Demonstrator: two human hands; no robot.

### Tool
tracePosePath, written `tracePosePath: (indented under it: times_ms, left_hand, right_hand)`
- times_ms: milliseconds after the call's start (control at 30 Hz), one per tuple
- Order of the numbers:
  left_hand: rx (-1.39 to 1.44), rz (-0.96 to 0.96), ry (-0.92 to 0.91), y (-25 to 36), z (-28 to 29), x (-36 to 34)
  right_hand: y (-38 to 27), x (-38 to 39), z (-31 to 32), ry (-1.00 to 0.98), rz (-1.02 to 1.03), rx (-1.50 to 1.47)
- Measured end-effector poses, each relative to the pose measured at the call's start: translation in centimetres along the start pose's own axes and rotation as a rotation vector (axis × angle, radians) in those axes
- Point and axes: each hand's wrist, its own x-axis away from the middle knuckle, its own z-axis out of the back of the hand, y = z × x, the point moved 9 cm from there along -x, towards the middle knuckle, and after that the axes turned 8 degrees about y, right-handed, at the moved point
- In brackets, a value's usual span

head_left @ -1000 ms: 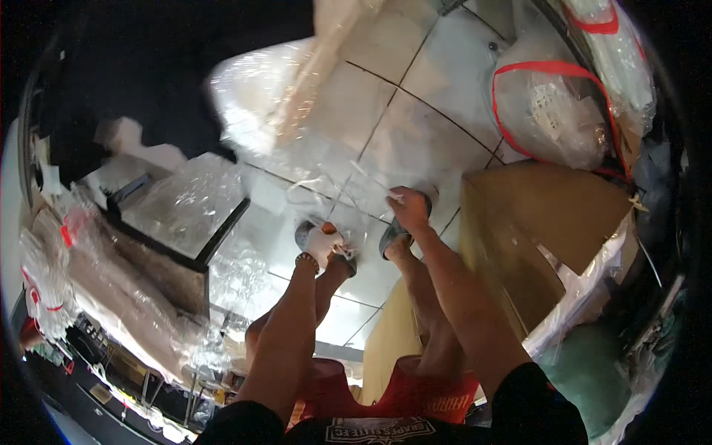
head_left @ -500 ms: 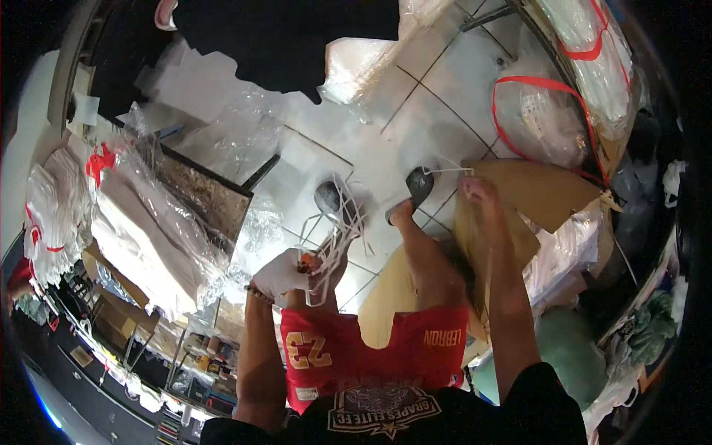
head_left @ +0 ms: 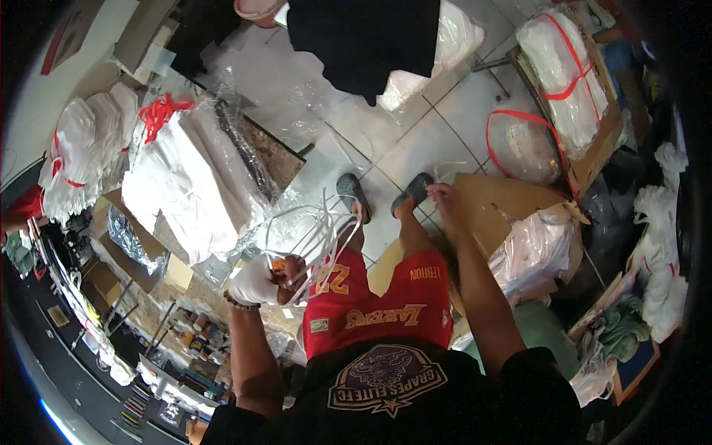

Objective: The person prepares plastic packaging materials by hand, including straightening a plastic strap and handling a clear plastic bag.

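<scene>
My left hand (head_left: 256, 282), in a white glove with bare fingertips, is closed around a loose bunch of thin white plastic strips (head_left: 315, 236). The strips fan out past the fingers, over my left knee and toward the floor. Something small and orange shows between the fingers; its kind is unclear. My right hand (head_left: 446, 200) is stretched forward over a brown cardboard sheet (head_left: 475, 194), bare, fingers out and slightly apart, with nothing visible in them. A blurred thin white strip (head_left: 449, 163) shows just beyond it, apart from the fingers.
Stacked white bags (head_left: 196, 178) tied with red ribbon lie on a table at left. An open box with plastic-wrapped white goods (head_left: 538, 248) stands at right. Behind it are a red-edged clear bag (head_left: 523, 148) and a wrapped bundle (head_left: 564, 81). Black cloth (head_left: 363, 44) lies at the far side.
The view has shifted. A strip that was at my right fingertips is now apart from them, blurred. My left hand keeps its hold on the bunch of strips.
</scene>
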Motion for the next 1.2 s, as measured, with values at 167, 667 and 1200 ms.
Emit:
tracePosePath:
  times_ms: [167, 667, 1200]
  left_hand:
    - [-0.551, -0.001, 0.161, -0.7, 5.2, -0.2]
    - [0.204, -0.111, -0.324, -18.2, 12.0, -18.5]
    - [0.612, -0.359, -0.250, -17.2, 12.2, -18.0]
  right_hand:
    - [6.4, -6.8, -8.8, 0.065, 0.059, 0.763]
    - [30.7, -23.9, -31.5, -0.420, 0.719, 1.071]
    - [27.3, -19.6, -27.0, -0.687, 0.156, 0.552]
